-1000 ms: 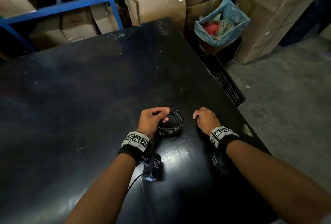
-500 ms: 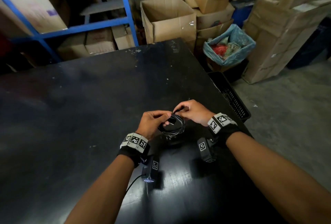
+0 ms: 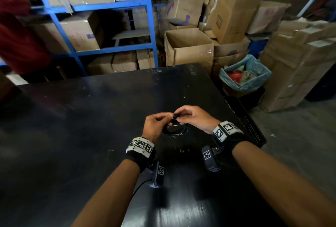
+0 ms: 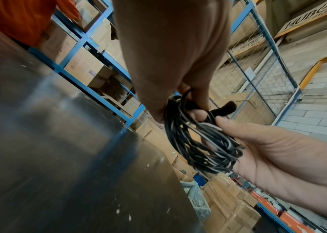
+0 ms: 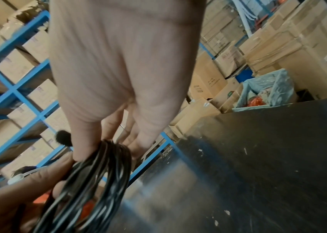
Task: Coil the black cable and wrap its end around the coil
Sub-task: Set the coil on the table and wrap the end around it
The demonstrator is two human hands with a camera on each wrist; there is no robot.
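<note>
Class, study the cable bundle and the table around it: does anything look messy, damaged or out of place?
The coil is untidy: its loops cross and splay rather than lying flush, and the fuzzy black end sticks out unwrapped. Both hands hold it, left and right. The table is scuffed with pale flecks. No damage to the cable shows.

Both hands hold the coil at frame centre, above the counter; shelves upper left, boxes and bin upper right.

Brown board: showing the partly cut-off letters "HUBE".
Carton prints: staying too blurred for reading.
</note>
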